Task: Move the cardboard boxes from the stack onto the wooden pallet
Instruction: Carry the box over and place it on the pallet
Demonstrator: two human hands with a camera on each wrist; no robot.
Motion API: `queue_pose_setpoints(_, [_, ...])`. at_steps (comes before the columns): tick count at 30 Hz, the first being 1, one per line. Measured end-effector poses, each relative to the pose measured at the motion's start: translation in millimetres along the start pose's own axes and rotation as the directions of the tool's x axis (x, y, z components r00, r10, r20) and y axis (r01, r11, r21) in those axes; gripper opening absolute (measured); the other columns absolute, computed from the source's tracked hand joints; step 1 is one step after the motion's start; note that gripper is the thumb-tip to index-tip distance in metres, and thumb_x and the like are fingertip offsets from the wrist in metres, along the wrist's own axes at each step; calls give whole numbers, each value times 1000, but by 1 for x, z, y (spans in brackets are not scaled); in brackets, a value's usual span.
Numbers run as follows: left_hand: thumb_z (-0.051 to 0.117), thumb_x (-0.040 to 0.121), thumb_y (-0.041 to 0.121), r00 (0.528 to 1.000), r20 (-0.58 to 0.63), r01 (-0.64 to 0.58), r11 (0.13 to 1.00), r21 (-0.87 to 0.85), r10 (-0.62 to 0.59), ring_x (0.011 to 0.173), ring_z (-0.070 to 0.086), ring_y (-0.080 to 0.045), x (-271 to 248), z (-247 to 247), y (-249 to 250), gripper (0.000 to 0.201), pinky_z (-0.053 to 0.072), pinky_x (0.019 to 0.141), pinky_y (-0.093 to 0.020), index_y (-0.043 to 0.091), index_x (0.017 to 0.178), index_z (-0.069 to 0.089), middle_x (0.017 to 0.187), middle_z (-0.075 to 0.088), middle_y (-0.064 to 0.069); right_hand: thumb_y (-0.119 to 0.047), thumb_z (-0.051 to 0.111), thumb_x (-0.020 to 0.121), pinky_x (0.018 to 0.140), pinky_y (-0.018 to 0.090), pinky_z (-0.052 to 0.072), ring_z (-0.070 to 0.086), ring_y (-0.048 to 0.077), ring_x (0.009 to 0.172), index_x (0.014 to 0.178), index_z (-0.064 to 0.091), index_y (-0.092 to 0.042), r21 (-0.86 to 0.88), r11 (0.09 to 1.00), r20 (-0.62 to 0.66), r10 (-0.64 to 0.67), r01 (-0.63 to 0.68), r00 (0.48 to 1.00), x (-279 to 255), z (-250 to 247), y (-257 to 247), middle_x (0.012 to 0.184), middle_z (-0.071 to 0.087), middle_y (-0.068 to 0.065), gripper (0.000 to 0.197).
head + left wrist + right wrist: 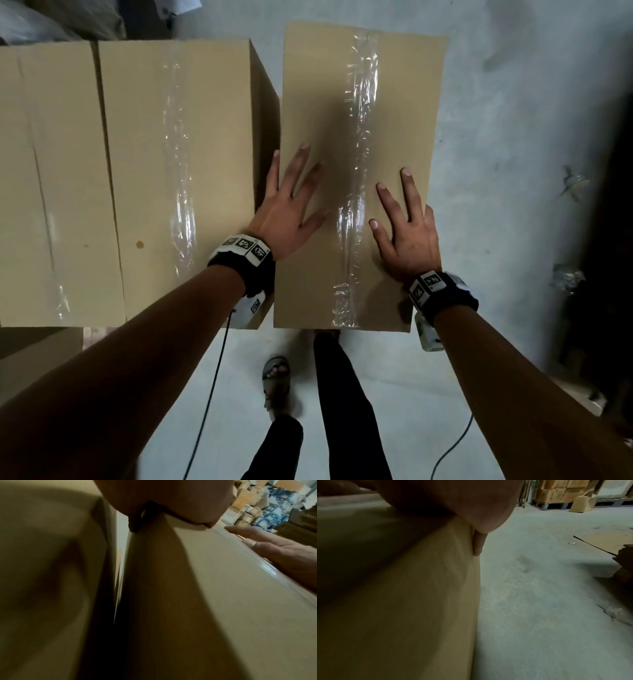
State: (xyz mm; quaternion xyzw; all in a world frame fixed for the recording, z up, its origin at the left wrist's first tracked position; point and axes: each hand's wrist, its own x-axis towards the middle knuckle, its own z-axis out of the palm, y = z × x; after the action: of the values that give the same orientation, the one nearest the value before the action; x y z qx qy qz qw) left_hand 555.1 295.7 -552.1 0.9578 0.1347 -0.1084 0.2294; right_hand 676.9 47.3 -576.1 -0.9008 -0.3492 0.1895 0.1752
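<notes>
A tan cardboard box [342, 102] sealed with a strip of clear tape stands in front of me. Both palms lie flat on its top. My left hand [291, 202] rests near the box's left edge with fingers spread and straight. My right hand [407, 226] rests near the right edge, also with fingers straight. A second, wider taped box [137, 171] stands just left of it, with a narrow gap between the two. In the left wrist view the gap [120, 561] shows as a bright slit. No wooden pallet shows in the head view.
Pale concrete floor [513, 171] stretches right of the box, with scraps of clear plastic [568, 277] on it. A cable [212, 394] hangs from my left wrist. Stacked cartons on a pallet [556, 493] and flattened cardboard [607, 540] lie farther off.
</notes>
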Motion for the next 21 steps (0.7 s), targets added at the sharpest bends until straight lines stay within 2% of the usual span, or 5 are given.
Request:
queue_pose_setpoints(4, [57, 103, 55, 995, -93, -34, 999, -24, 32, 161, 6, -33, 4, 5, 1, 75, 11, 126, -64, 13, 161, 34, 174, 4, -14, -52, 58, 103, 90, 40, 54, 57, 26, 129, 163, 32, -35, 130, 991, -29, 0, 4, 1000, 4, -7, -2, 176, -2, -6, 68])
queue_pose_setpoints(7, [59, 103, 53, 991, -125, -46, 998, -52, 39, 161, 8, -31, 2, 5, 0, 72, 12, 125, -64, 12, 159, 39, 174, 6, -14, -56, 62, 101, 81, 37, 57, 69, 26, 96, 163, 33, -35, 182, 983, -40, 12, -4, 999, 11, -12, -4, 176, -1, -5, 71])
queue_pose_setpoints(15, [62, 101, 50, 988, -150, -64, 991, -119, 46, 162, 10, -24, -24, -28, 32, 69, 11, 127, -61, 7, 154, 46, 174, 8, -14, -59, 62, 100, 76, 39, 60, 60, 18, 58, 161, 39, -35, 168, 986, -53, 16, -7, 998, -21, -60, -20, 177, 4, -5, 69])
queue_pose_setpoints(18, [65, 98, 50, 989, -146, -51, 988, -142, 30, 161, 13, -25, -47, -52, 56, 73, 15, 126, -61, 10, 155, 45, 175, 6, -10, -58, 63, 100, 77, 41, 61, 61, 20, 58, 159, 42, -33, 142, 990, -61, -5, 14, 998, -49, -94, -33, 176, 7, -7, 68])
queue_pose_setpoints(21, [67, 96, 51, 990, -144, -19, 987, -160, -4, 160, 13, -35, -79, -80, 81, 76, 22, 125, -61, 16, 158, 41, 176, 1, -2, -59, 62, 100, 79, 45, 62, 72, 29, 84, 159, 42, -35, 129, 991, -72, -28, 37, 997, -79, -130, -50, 176, 6, -9, 67])
